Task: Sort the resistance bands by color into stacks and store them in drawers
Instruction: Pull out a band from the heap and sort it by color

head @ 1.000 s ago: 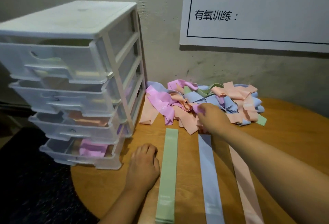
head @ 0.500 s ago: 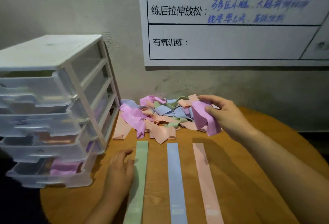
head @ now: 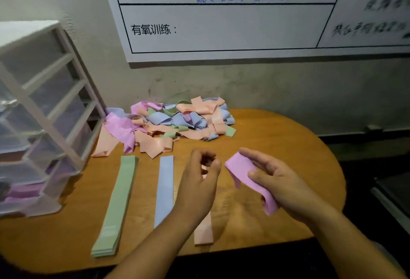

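The right grip (head: pixel 286 186) held a lilac band (head: pixel 240 166) just above the counter (head: pixel 288 136). The thumb pressed on the band's top face and the fingers were curved round behind it. One end of the band stuck up and out to the left. The rest ran under the thumb, across the palm, and hung off the heel of the hand in a loose fold. The left grip (head: pixel 197 186) was raised just beside it, close but not touching the band. Its fingers were loosely curled toward the thumb and it held nothing.

Below the hands, three sorted lots lay flat on the counter, side by side and apart, running away from the person. A green stack (head: pixel 115 203) lay furthest left, its layered edges showing at the near end. A blue strip (head: pixel 164 190) lay in the middle. A peach strip (head: pixel 203 232) was mostly hidden under the left hand and forearm, with only its near end in plain view.

Beyond them, at the back of the counter against the wall, sat the unsorted heap (head: pixel 173 121), a tangle of peach, blue, lilac and green bands. Its left edge reached the foot of the drawer unit (head: pixel 51 105). This white-framed unit of clear plastic drawers stood on the left end of the counter. Lilac bands (head: pixel 22 192) showed through its lowest drawer; what the drawers above held was too blurred to tell.

A white chart (head: pixel 221 28) with ruled boxes and handwriting hung on the wall above the heap.
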